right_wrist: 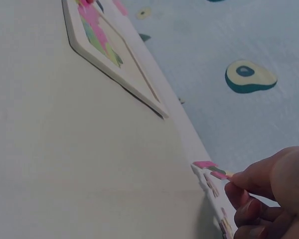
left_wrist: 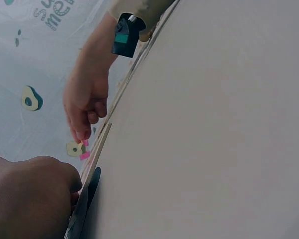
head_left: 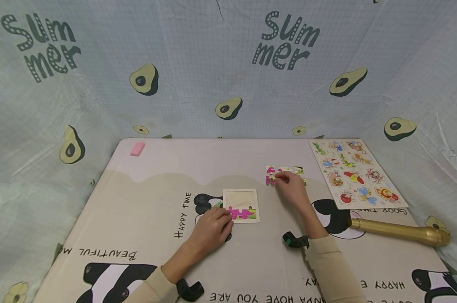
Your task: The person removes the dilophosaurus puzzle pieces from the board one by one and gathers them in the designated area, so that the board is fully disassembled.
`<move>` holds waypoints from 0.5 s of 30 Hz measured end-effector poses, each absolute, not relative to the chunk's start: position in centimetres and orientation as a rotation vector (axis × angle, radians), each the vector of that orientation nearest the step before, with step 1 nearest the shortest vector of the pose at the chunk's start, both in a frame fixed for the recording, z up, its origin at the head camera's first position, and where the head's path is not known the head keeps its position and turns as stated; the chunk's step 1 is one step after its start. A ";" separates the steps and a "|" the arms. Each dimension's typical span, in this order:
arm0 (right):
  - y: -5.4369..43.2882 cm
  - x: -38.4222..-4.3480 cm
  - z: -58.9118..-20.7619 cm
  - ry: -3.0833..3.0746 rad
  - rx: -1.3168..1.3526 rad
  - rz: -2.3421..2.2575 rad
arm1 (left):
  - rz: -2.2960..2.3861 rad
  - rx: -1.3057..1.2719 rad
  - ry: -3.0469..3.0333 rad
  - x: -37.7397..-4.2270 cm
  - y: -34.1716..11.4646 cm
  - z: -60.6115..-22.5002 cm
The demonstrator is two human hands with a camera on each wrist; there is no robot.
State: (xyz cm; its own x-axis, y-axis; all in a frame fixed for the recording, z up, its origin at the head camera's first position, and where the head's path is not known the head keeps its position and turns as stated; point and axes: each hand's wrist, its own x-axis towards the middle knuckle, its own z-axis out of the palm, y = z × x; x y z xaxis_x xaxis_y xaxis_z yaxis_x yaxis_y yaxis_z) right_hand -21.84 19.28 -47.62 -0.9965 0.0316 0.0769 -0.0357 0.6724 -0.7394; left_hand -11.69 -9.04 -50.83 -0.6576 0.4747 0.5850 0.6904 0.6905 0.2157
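My left hand (head_left: 213, 223) holds the lower left corner of a square wooden puzzle tray (head_left: 240, 190), bent fingers over its edge. In the right wrist view a fingertip of that hand shows on the pieces. Joined pink and green puzzle pieces (head_left: 243, 213) fill the tray's near strip; bare wood shows above them. To the right and farther back, my right hand (head_left: 290, 187) pinches a pink and green puzzle piece (right_wrist: 217, 171) between thumb and forefinger. Several loose puzzle pieces (head_left: 298, 170) lie around its fingertips, partly hidden by the hand.
A sheet of cartoon insect pictures (head_left: 358, 174) lies at the back right. In front of it is a gold-coloured tube (head_left: 400, 232). A pink block (head_left: 137, 149) sits at the far left corner of the printed tablecloth (head_left: 145, 210). Behind hangs an avocado-print curtain (head_left: 190, 54).
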 end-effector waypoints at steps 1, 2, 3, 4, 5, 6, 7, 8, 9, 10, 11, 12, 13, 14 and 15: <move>19.4 -21.9 -47.7 -2.789 0.009 1.229 | -0.584 -0.896 -2.407 -11.7 -9.0 -50.8; 19.4 -21.9 -47.7 -2.787 0.011 1.219 | -0.583 -0.895 -2.407 -11.7 -9.0 -50.8; 19.5 -21.9 -47.7 -2.786 0.009 1.212 | -0.584 -0.894 -2.405 -11.7 -9.0 -50.8; 19.5 -21.9 -47.7 -2.786 0.005 1.205 | -0.584 -0.893 -2.405 -11.7 -9.0 -50.8; 19.6 -21.9 -47.8 -2.785 0.006 1.199 | -0.584 -0.892 -2.404 -11.7 -9.0 -50.8; 19.6 -21.9 -47.8 -2.783 0.004 1.195 | -0.585 -0.891 -2.403 -11.7 -9.0 -50.9; 19.6 -22.0 -47.9 -2.783 0.005 1.189 | -0.585 -0.890 -2.402 -11.6 -9.0 -50.9; 19.7 -22.0 -48.0 -2.784 0.003 1.184 | -0.585 -0.889 -2.401 -11.6 -9.0 -50.9; 19.7 -22.0 -48.0 -2.785 0.004 1.175 | -0.586 -0.888 -2.400 -11.6 -9.0 -50.9; 19.7 -22.0 -48.0 -2.787 0.006 1.164 | -0.585 -0.888 -2.399 -11.6 -9.0 -50.9; 19.8 -22.0 -48.1 -2.790 0.009 1.155 | -0.583 -0.888 -2.396 -11.7 -9.0 -50.9; 19.8 -22.0 -48.1 -2.793 0.014 1.144 | -0.584 -0.888 -2.396 -11.6 -9.0 -50.9; 19.9 -22.0 -48.1 -2.796 0.014 1.140 | -0.582 -0.889 -2.393 -11.6 -9.0 -51.0; 19.9 -22.0 -48.1 -2.799 0.015 1.136 | -0.580 -0.889 -2.392 -11.6 -9.0 -51.0; 20.0 -22.0 -48.1 -2.799 0.015 1.133 | -0.581 -0.889 -2.393 -11.6 -9.0 -51.0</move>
